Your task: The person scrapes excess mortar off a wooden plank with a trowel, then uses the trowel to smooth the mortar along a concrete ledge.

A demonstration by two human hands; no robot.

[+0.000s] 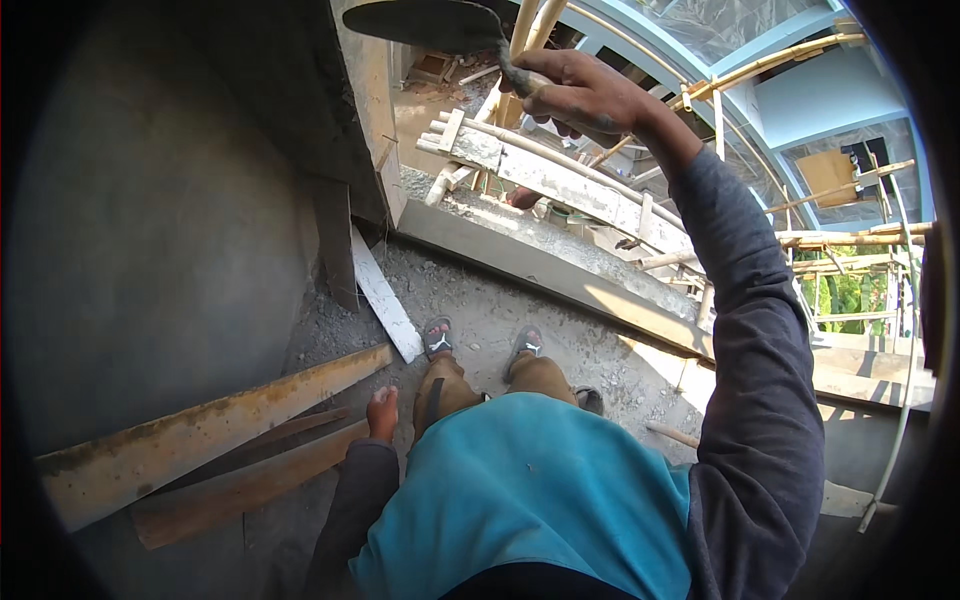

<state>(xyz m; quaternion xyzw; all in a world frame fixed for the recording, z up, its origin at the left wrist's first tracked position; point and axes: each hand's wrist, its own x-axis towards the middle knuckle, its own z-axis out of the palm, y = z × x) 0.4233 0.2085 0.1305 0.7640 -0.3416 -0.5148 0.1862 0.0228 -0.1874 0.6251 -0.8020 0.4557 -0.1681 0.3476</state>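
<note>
My right hand [580, 95] is raised at the top of the view, its arm stretched forward. It is closed around the handle of a trowel [430, 25], whose dark, rounded blade points left, next to the wooden edge of the opening. Grey smears mark the fingers. Low at my left side hangs my left hand [382, 412], its fingers curled in and no object showing in them. Close to it lies the end of a long, stained wooden plank [230, 425].
A grey plastered wall [160, 230] rises on the left. Ahead runs a concrete sill [540, 270], with bamboo scaffolding [560, 180] beyond it. A white-coated board [385, 295] leans near my feet on the gritty floor [470, 280]. Another plank [250, 485] lies at the lower left.
</note>
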